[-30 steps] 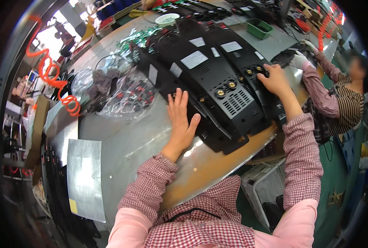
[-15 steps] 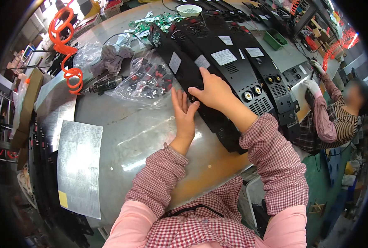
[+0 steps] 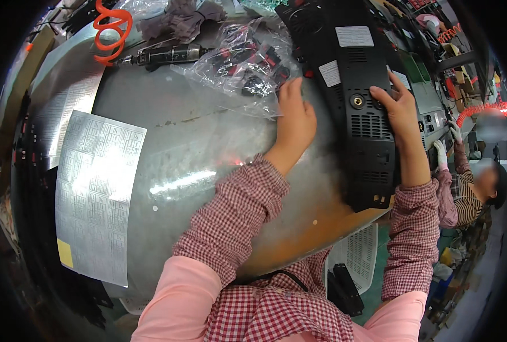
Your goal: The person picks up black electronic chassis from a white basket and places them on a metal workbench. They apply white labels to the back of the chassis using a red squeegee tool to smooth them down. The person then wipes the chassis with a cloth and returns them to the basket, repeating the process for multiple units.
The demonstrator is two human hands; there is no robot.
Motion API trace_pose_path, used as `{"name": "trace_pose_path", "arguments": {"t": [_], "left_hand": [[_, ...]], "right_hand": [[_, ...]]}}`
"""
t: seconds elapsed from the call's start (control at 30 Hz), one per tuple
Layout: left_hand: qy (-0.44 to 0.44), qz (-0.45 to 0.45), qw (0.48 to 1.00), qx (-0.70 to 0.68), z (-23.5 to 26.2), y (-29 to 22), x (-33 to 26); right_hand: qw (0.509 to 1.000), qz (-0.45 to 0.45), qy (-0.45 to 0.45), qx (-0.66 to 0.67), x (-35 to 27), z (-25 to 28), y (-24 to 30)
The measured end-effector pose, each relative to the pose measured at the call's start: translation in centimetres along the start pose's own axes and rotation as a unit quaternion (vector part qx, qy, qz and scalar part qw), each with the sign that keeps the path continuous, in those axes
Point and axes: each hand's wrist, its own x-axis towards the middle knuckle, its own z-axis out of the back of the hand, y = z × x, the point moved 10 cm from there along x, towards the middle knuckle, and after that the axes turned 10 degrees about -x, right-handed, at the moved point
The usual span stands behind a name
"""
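My right hand (image 3: 400,111) grips the right edge of a long black perforated housing (image 3: 370,154), its thumb lying on top beside a round gold-coloured socket (image 3: 357,101). White labels (image 3: 354,36) are stuck to the housing. To the left, my left hand (image 3: 296,122) is open, fingers stretched out at the edge of a clear plastic bag (image 3: 230,85). Inside the bag are several small black and red parts (image 3: 271,56). I cannot tell whether my fingertips touch the bag. Another black housing (image 3: 328,74) lies partly under the first one.
On the metal table (image 3: 208,142) lie a power screwdriver (image 3: 170,55), grey gloves (image 3: 182,20) and a printed sheet (image 3: 99,196). An orange coiled hose (image 3: 110,34) hangs at the far left. A white basket (image 3: 356,256) stands below the table edge. A co-worker (image 3: 464,188) is at the right.
My hands have separated: the left is now beside the plastic bag, the right on a socketed housing. That housing lies farther left over another. My view has shifted closer to the table.
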Motion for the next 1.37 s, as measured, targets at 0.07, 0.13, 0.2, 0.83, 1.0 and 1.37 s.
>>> {"name": "trace_pose_path", "arguments": {"t": [0.07, 0.13, 0.2, 0.83, 1.0, 1.37], "left_hand": [[0.035, -0.035, 0.995, 0.083, -1.3, 0.4, 1.7], [0.061, -0.038, 0.982, 0.173, -3.1, 1.0, 3.0], [0.038, -0.036, 0.981, 0.185, -3.7, 1.5, 4.5], [0.07, -0.078, 0.977, 0.186, -3.3, 2.9, 9.9], [0.071, -0.06, 0.975, 0.2, -3.2, 2.1, 8.7], [0.2, -0.112, 0.908, 0.351, -1.2, 0.2, 2.2]], "right_hand": [[1.0, 0.001, 0.006, 0.013, -0.1, -0.1, 0.6], [1.0, 0.004, 0.012, 0.018, 0.1, 0.0, 0.3], [1.0, 0.006, 0.017, 0.014, -0.1, -0.4, 0.4], [0.998, 0.041, 0.035, -0.037, -0.4, -1.5, 1.4], [0.999, 0.05, 0.015, -0.012, -0.4, -1.5, 1.3], [0.998, 0.037, 0.022, -0.047, -0.8, -2.1, 1.6]]}}
